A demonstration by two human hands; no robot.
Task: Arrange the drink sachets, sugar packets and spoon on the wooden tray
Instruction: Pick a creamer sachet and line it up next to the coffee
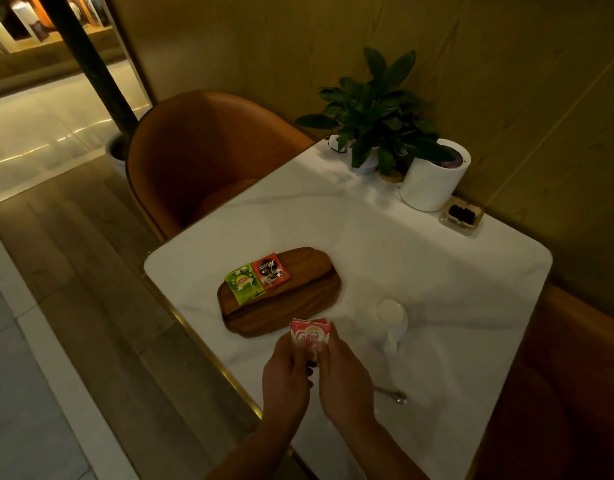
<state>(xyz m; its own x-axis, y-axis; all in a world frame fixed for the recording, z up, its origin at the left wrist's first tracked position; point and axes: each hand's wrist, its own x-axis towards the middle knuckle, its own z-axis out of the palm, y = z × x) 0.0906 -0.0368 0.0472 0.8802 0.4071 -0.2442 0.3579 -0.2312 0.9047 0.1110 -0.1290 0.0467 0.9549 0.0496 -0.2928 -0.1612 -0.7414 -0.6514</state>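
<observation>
A wooden tray [298,306] lies on the white marble table [420,265]. On its left part a green tea sachet [245,284] and a red coffee sachet [271,277] sit side by side. Just in front of the tray, my left hand [286,372] and my right hand [343,372] together hold a small stack of red-and-white creamer packets [309,336] upright above the table. A metal spoon [392,394] lies on the table to the right of my right hand.
A white cup [394,318] stands right of the tray. At the far right corner are a potted plant [375,112], a white cylinder container [433,178] and a small dish [461,214]. An orange chair [201,154] stands behind the table.
</observation>
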